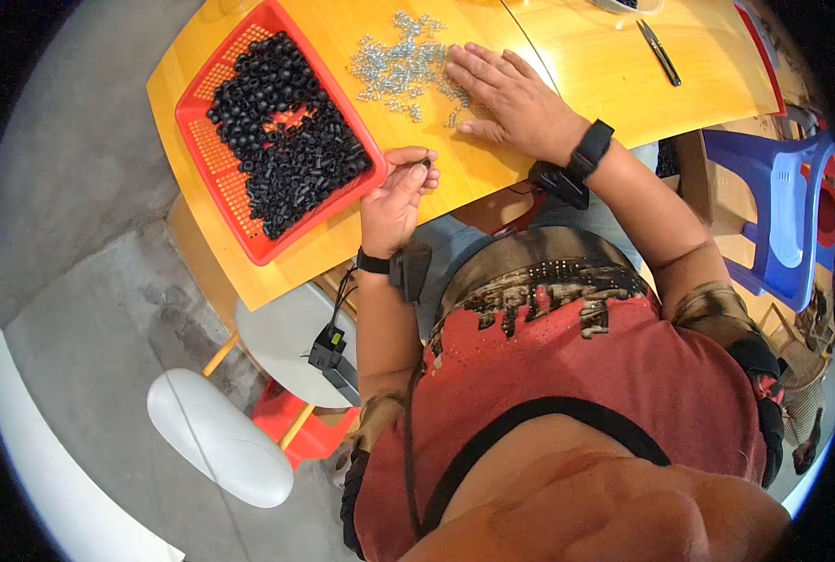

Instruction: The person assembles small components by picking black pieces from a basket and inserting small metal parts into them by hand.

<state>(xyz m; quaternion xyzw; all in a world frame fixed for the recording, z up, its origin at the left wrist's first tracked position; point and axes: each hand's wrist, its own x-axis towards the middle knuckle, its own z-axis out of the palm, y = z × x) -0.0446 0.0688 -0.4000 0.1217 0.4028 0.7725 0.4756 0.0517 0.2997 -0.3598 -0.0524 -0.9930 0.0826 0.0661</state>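
One black part [426,162], too small to identify surely, is pinched in the left hand [397,194] beside the red basket [319,218]; a slackened pinch could drop it. The right hand [506,96] lies spread, unclenched, at the silver pieces [394,70]; careless sweeping could scatter them.

The left hand [397,197] mostly hides a black piece [426,162], too small to identify.

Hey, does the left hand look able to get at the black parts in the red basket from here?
Likely yes: the left hand is right beside the red basket, whose top is open; only the rim stands between it and the black parts. It seems to pinch a small dark piece.
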